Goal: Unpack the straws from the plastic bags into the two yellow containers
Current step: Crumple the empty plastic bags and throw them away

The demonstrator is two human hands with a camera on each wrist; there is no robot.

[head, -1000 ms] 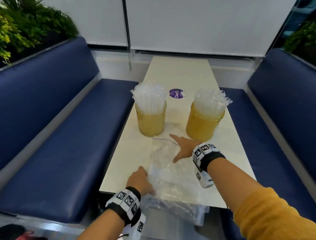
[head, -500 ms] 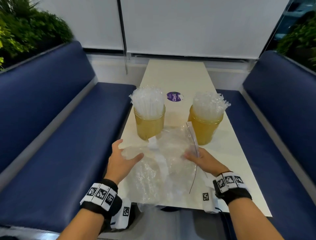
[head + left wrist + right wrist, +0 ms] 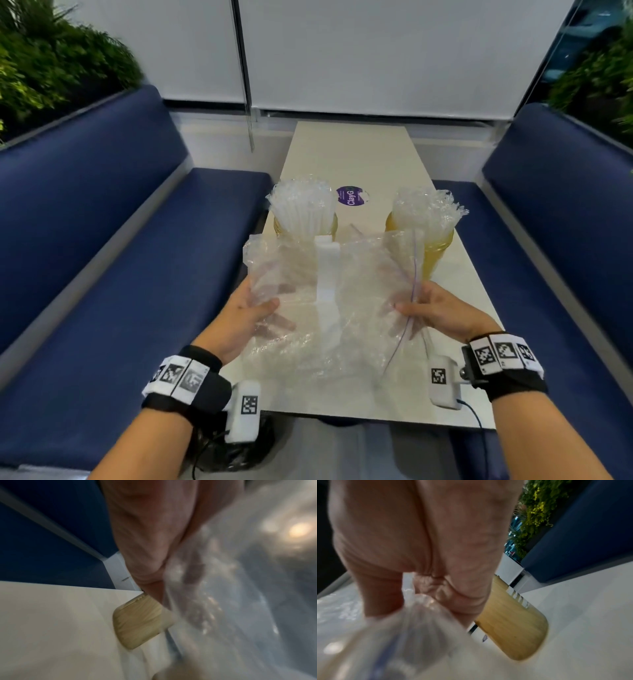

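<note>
Holding plastic bag [image 3: 329,308] | L hand [image 3: 239,318]; R hand [image 3: 442,311] | above table [image 3: 359,150]

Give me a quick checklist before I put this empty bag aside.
1. Left hand grips the plastic bag: ok.
2. Right hand pinches the bag's zip edge: ok.
3. Bag holds no straws: cannot tell, crinkled plastic blurs it.
4. Left yellow container upright, with straws: ok.
5. Right yellow container upright, with straws: ok.
6. Bag clear of the containers: cannot tell, it overlaps them in the head view.
</note>
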